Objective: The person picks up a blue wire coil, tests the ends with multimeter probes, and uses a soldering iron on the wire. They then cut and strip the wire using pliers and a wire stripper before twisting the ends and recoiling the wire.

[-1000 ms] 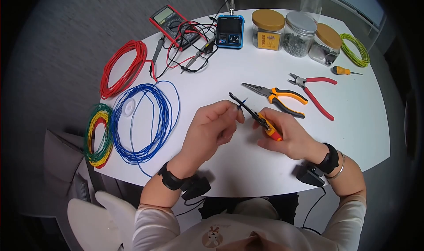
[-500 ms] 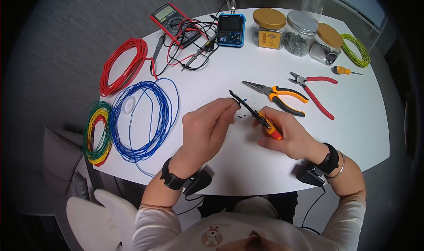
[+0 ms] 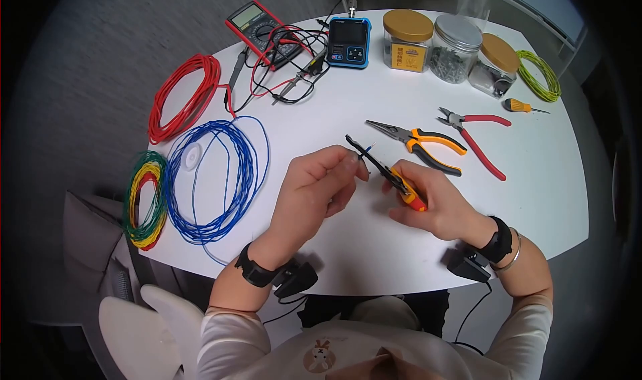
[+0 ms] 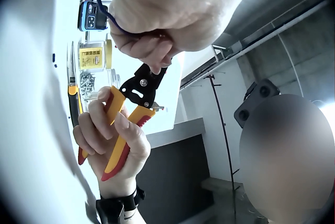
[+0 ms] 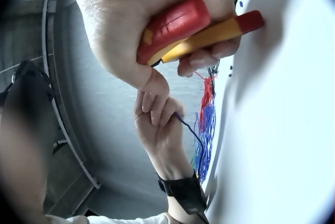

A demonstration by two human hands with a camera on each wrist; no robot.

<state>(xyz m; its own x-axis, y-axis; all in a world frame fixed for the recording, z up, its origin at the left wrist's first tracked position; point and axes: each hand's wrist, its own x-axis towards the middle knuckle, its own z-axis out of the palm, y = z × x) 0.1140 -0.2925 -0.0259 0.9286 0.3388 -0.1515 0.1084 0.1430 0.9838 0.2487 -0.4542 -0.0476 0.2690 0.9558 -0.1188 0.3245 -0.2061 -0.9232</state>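
Note:
My left hand point(image 3: 314, 186) pinches a blue wire point(image 4: 99, 3) between thumb and fingertips. A short end of it shows past the fingers at the tool's black jaws in the head view. My right hand point(image 3: 435, 203) grips wire strippers point(image 3: 409, 194) by their yellow-and-red handles, the black head pointing up and left toward the left fingertips. In the left wrist view the handles point(image 4: 128, 143) stand spread apart, with the right fingers around them. The left fingers overlap the tip of the head there. From the right wrist view, the wire point(image 5: 194, 134) trails down from the left hand.
Needle-nose pliers point(image 3: 418, 143) and red-handled cutters point(image 3: 471, 131) lie beyond the right hand, near a small screwdriver point(image 3: 521, 106). Coils of blue wire point(image 3: 177, 203) and red wire point(image 3: 157, 116) lie left. A multimeter point(image 3: 257, 29), a blue tester point(image 3: 348, 46) and jars point(image 3: 456, 49) stand behind.
My left hand first rolled over and drew back slightly, then turned back, its fingers showing again by the tool's jaws. The right hand and strippers have hardly moved.

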